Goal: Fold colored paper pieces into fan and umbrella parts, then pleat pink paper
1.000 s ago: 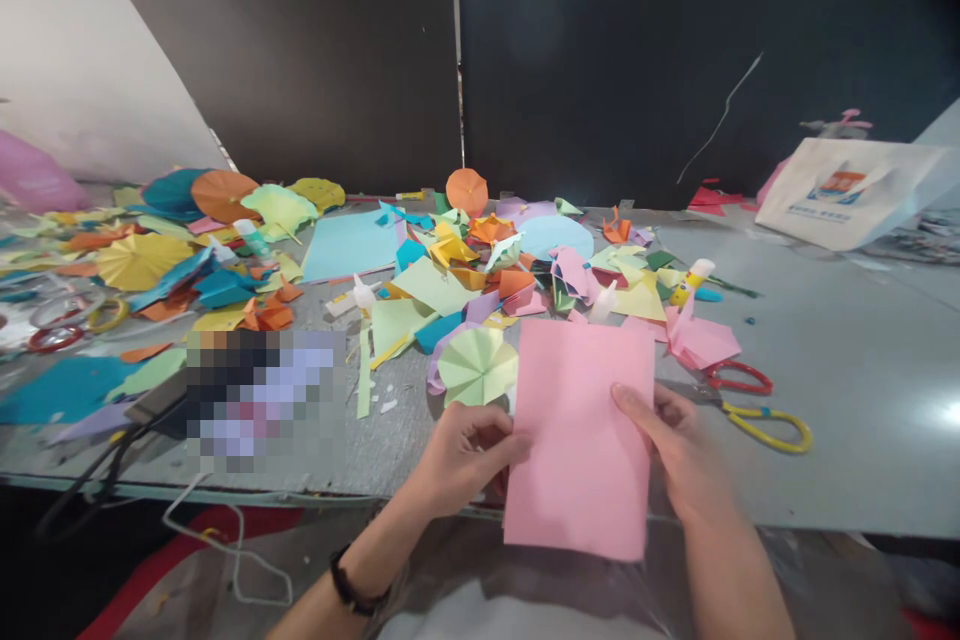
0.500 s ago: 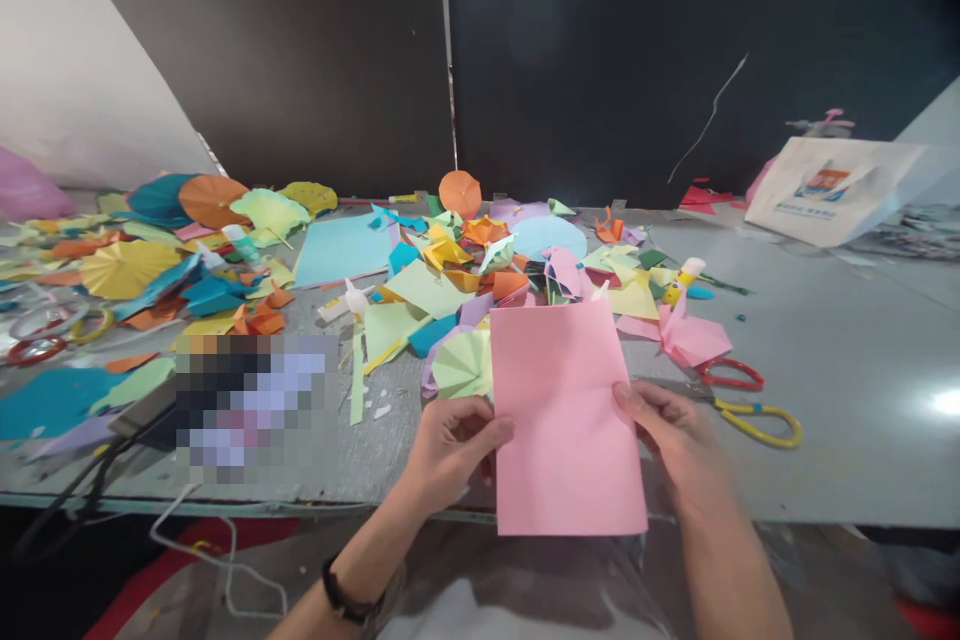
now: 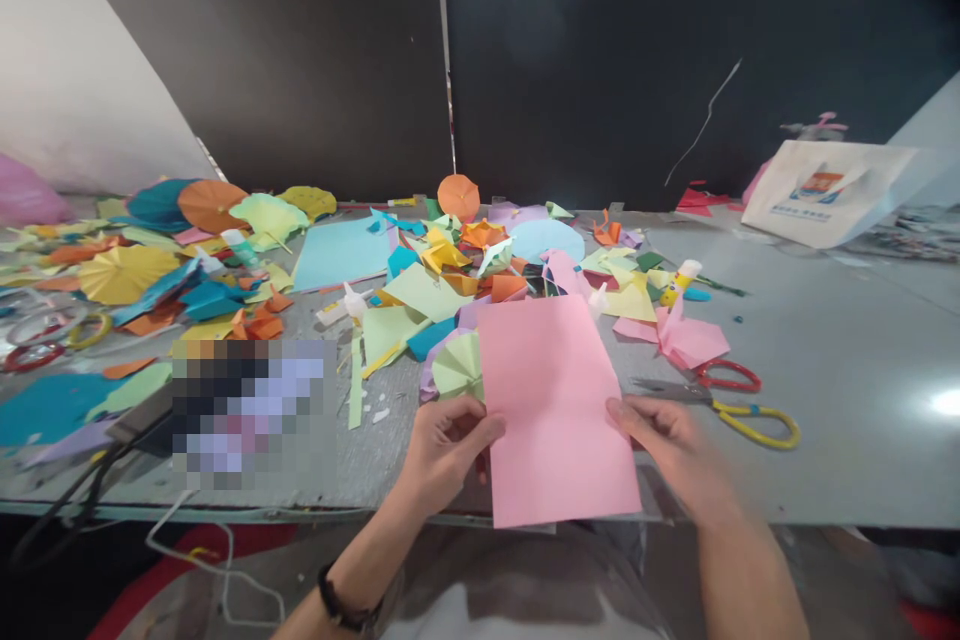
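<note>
A smooth, matte pink sheet (image 3: 555,410) of rectangular paper, unfolded and slightly tilted, is held just above the front edge of the table, its near corner reaching past that edge. The left hand (image 3: 446,450) pinches its left side, with the thumb on top and the curled fingers closed toward it. The right hand (image 3: 675,450) sits at the right side, well apart from the left, with its fingertips (image 3: 616,408) at the edge. Whether it clamps the paper or only touches it, I cannot tell.

The sheet's far left corner overlaps a pleated green paper disc (image 3: 459,367). Just beyond the right hand lie scissors (image 3: 712,398) with one red and one yellow loop handle, and past them are ragged pink scraps (image 3: 690,340) and a glue stick (image 3: 681,282).

The grey table (image 3: 847,340) is strewn with cut and folded coloured paper, including a pleated yellow parasol (image 3: 127,272) and an orange one (image 3: 459,196). A pixelated patch (image 3: 253,415) hides part of the left side. A white printed tote bag (image 3: 825,195) lies at the far right, against black panels (image 3: 600,60).
</note>
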`<state>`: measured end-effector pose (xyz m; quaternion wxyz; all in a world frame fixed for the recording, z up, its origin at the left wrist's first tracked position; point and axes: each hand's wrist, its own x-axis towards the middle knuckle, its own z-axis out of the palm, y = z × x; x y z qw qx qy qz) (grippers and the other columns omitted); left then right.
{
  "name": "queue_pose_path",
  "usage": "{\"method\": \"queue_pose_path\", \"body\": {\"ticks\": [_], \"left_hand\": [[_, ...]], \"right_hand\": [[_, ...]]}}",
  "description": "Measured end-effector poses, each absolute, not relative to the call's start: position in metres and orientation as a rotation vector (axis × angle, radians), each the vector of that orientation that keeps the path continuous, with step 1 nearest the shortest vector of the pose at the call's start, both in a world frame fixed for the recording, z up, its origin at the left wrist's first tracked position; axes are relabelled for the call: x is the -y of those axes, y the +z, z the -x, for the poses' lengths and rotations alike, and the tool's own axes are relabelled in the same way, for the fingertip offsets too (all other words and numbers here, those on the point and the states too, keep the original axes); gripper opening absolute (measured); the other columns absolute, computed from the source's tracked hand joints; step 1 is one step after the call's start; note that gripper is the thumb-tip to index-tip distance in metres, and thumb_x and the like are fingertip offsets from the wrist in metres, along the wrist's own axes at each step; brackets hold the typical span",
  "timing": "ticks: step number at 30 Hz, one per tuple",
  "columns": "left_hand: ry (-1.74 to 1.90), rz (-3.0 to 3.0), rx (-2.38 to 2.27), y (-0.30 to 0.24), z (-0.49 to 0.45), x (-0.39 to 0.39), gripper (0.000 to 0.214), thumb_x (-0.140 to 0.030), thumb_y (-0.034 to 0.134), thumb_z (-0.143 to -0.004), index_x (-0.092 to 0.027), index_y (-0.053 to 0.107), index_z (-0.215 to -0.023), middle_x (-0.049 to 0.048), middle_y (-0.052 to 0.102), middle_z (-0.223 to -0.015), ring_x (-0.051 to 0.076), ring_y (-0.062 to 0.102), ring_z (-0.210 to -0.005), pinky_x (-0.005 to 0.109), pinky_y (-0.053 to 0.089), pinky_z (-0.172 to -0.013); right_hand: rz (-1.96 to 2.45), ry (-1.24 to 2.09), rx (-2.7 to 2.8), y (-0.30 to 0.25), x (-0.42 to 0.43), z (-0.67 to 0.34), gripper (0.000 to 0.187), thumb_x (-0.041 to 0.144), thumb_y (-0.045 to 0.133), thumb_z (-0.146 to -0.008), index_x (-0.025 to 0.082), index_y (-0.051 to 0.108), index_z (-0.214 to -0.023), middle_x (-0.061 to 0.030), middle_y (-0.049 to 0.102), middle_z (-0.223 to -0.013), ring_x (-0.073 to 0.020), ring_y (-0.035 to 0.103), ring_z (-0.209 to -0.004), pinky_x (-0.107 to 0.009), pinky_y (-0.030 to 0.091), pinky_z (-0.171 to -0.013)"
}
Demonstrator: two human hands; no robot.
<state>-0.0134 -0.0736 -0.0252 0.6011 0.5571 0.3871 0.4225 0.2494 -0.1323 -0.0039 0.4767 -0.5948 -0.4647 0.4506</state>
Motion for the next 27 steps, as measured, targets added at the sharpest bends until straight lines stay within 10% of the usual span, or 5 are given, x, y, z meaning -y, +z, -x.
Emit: {"method": "queue_pose_path", "body": {"ticks": [13,27], "left_hand": [[1.034,-1.325,-0.919,-0.030,0.015,0.071,0.049,-0.059,0.080,-0.080,-0.016,0.063,-0.065,0.0001,0.059,-0.047,0.013,0.056,-0.038,0.022,0.045,-0.039],[1.066,-1.301,-0.915,-0.028,0.015,0.069,0.052,-0.062,0.080,-0.079,-0.016,0.060,-0.064,-0.0005,0.058,-0.047,0.012,0.055,-0.037,0.021,0.043,-0.038]], "right_hand": [[1.429,1.223,1.418,0.014,0.141,-0.253,0.055,0.066,0.071,-0.087,0.019,0.065,-0.059,0.0010,0.049,-0.060,-0.0152,0.043,-0.060,-0.025,0.035,-0.057],[1.398,1.579,1.395,0.010,0.149,-0.269,0.048,0.066,0.072,-0.089,0.019,0.081,-0.095,-0.0115,0.082,-0.091,-0.0295,0.079,-0.083,-0.034,0.059,-0.073]]}}
